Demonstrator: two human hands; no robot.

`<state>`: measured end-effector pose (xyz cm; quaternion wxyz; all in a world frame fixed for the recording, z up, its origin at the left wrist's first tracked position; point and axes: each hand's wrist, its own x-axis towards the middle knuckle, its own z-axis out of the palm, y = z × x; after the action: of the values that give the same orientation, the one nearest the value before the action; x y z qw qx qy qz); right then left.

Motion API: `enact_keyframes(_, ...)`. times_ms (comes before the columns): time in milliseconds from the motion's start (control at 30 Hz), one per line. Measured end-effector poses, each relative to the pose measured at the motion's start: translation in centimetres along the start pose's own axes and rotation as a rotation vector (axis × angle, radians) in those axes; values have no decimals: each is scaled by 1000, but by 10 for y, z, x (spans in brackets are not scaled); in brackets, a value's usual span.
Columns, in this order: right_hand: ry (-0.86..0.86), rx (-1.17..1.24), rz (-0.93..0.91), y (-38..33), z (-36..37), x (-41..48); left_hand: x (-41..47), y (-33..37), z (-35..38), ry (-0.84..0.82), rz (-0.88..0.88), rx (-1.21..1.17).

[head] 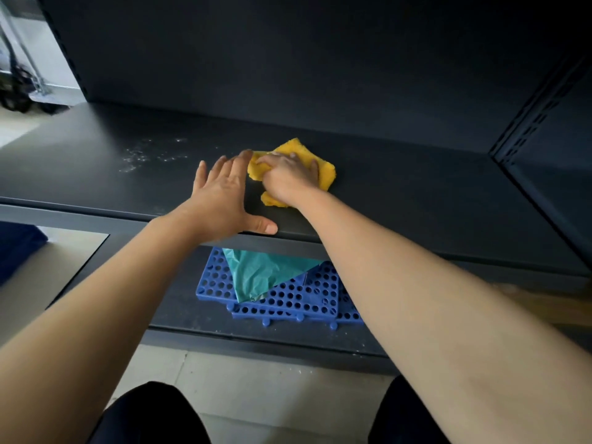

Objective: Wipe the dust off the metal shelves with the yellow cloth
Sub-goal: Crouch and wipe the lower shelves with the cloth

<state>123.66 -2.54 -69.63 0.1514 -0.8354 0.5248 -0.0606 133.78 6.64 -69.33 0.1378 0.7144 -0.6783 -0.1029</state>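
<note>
A dark grey metal shelf runs across the view at arm height. The yellow cloth lies bunched on it near the middle. My right hand presses down on the cloth with fingers curled into it. My left hand lies flat on the shelf just left of the cloth, fingers spread, thumb at the front edge, fingertips touching the cloth's left corner. White dust specks are scattered on the shelf to the left of both hands.
A lower shelf holds blue perforated plastic mats with a teal sheet on top. The shelf's dark back panel rises behind. A slotted upright stands at the right. My knees and a pale floor show below.
</note>
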Motion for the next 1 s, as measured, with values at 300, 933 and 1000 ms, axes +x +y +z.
enact_keyframes(300,84,25,121,27,-2,-57,4,1,0,-49,46,-16)
enact_keyframes(933,85,34,98,-80,33,-49,-16,-92,-29,-27,-39,-7)
enact_keyframes(1000,99,28,165,-67,27,-49,-11,-88,-32,-65,-25,22)
